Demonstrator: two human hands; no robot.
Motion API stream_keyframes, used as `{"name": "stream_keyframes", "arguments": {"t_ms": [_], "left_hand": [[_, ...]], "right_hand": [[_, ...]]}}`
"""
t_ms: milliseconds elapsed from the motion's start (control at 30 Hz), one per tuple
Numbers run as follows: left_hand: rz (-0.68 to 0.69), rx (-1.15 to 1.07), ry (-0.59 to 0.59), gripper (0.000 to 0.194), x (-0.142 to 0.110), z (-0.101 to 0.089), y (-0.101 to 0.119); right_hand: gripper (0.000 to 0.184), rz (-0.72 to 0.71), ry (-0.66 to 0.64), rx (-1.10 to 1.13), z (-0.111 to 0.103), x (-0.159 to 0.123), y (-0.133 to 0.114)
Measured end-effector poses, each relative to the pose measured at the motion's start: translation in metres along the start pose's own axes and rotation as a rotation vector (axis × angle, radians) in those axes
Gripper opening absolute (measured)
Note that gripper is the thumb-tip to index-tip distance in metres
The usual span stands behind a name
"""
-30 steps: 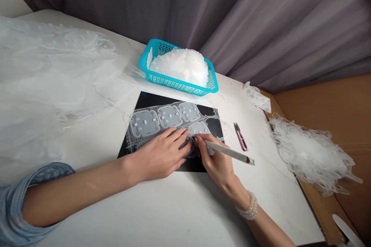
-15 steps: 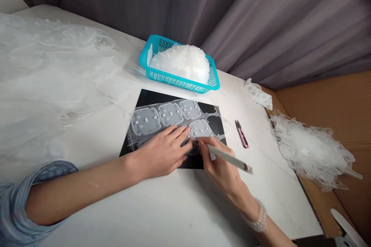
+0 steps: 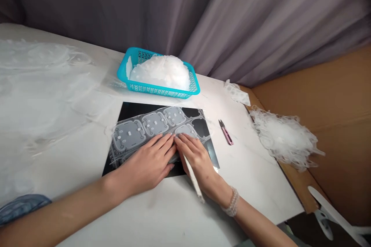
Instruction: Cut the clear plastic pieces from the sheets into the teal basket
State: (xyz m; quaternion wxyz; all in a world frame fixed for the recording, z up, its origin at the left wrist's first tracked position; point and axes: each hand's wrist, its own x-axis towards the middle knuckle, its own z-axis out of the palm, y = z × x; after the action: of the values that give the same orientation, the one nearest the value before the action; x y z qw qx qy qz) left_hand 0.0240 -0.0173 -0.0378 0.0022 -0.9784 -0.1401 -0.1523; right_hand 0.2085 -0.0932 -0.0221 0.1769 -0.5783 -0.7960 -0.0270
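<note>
Both hands now press flat, fingers together, side by side on the translucent silicone sheet lying on a black mat. The left hand holds it down; the right hand, earlier poised with its white tool pointed at the sheet, has swung the tool back toward the wrist. This suggests smoothing rather than trimming. The teal basket sits beyond.

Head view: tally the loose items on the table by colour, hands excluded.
Turquoise: 1, basket
Black: 1, mat
Pink: 1, snips
White or translucent: 5, moulded sheet, basket's heap, trimmings pile, small scrap, knife in right hand
Total: 8
</note>
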Motion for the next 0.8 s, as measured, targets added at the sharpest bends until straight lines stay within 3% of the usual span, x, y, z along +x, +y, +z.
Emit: {"name": "stream_keyframes", "arguments": {"t_ms": [133, 233, 300, 433, 533, 600, 700, 800], "left_hand": [[-0.026, -0.031, 0.026, 0.046, -0.002, 0.004, -0.001], [-0.028, -0.052, 0.042, 0.046, -0.003, 0.007, -0.004], [-0.014, -0.049, 0.036, 0.048, -0.004, 0.008, -0.006], [-0.014, -0.050, 0.007, 0.049, -0.004, 0.006, -0.006], [-0.041, -0.066, -0.003, 0.049, -0.003, 0.004, -0.003], [-0.048, -0.072, -0.009, 0.049, -0.003, 0.003, -0.002], [-0.050, -0.087, -0.013, 0.049, -0.002, 0.003, -0.003], [-0.056, -0.166, 0.016, 0.047, -0.001, -0.002, -0.002]], "right_hand": [[0.037, -0.018, -0.066, 0.018, -0.002, 0.005, -0.002], [0.035, 0.037, -0.001, 0.240, 0.001, 0.010, 0.006], [0.030, 0.236, 0.151, 0.491, 0.000, 0.009, 0.022], [0.016, 0.915, 0.669, 0.969, -0.026, -0.020, 0.084], [0.011, 1.056, 0.795, 1.028, -0.062, -0.062, 0.133], [0.011, 1.101, 0.862, 1.046, -0.084, -0.088, 0.154], [0.013, 1.125, 0.930, 1.089, -0.103, -0.105, 0.155], [0.021, 1.111, 0.867, 1.209, -0.105, -0.086, 0.126]]}}
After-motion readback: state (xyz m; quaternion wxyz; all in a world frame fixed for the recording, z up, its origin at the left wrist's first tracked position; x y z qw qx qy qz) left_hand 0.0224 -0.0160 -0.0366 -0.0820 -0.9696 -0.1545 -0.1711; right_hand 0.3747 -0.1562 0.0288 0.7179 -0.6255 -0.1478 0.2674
